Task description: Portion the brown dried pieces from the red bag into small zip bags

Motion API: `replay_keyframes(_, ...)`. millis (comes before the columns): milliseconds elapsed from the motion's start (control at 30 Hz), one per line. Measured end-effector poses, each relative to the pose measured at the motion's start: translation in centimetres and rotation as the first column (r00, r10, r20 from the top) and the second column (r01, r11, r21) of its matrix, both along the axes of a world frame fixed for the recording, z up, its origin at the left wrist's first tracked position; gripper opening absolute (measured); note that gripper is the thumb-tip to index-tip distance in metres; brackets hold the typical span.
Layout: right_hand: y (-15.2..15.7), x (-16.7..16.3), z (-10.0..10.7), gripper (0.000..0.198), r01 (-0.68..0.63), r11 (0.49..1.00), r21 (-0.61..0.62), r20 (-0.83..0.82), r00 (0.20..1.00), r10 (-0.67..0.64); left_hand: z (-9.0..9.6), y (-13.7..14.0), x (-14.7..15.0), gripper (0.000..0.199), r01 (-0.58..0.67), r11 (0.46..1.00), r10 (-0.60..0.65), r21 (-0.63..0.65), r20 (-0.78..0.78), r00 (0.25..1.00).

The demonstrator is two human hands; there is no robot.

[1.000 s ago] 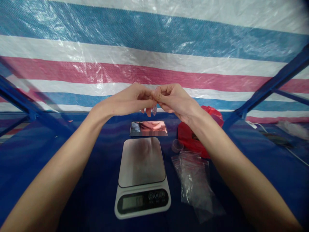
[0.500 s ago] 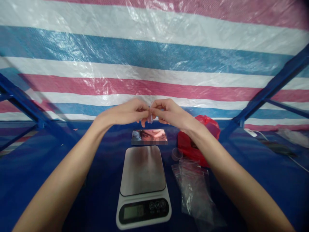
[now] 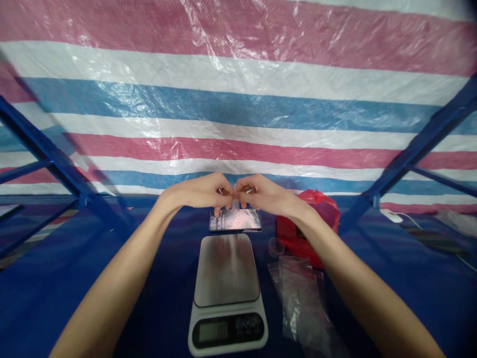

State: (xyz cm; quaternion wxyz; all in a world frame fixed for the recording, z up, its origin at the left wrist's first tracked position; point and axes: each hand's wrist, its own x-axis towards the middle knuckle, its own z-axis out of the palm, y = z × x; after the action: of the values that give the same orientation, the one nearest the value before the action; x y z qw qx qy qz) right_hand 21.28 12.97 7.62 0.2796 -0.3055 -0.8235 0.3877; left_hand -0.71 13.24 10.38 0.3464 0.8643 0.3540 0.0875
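Observation:
My left hand (image 3: 206, 193) and my right hand (image 3: 263, 195) meet fingertip to fingertip, raised above the far part of the blue table. Both pinch a small clear plastic bag (image 3: 235, 205), mostly hidden by the fingers; its contents cannot be made out. Just below the hands lies a phone (image 3: 242, 221) with a lit screen. Nearer to me stands a white digital scale (image 3: 228, 304) with a bare steel plate and a display that seems to read zero.
Right of the scale lie a stack of clear zip bags (image 3: 301, 303), a small clear round cup (image 3: 276, 247) and a red plastic bag (image 3: 322, 211). Blue frame posts (image 3: 421, 144) rise at both sides before a striped tarp (image 3: 238, 109). A white plug (image 3: 391, 215) with a cable sits far right.
The whole view has tilted up, so everything sits lower in the picture. Both hands stay pinched together over the phone, whose screen picture has changed.

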Motion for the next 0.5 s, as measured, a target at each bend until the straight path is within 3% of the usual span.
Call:
replay_keyframes(367, 0.1, -0.2, 0.0, 0.012, 0.02, 0.999, 0.039, -0.031, 0.999, -0.019, 0.7, -1.0, 1.0, 0.024, -0.064, 0.995, 0.064, 0.079, 0.008, 0.998)
replay_keyframes(500, 0.2, -0.3, -0.4, 0.014, 0.201, 0.962, 0.182, 0.067, 0.974, -0.216, 1.1, -2.0, 1.4, 0.03, -0.174, 0.958, 0.196, 0.227, -0.078, 0.977)
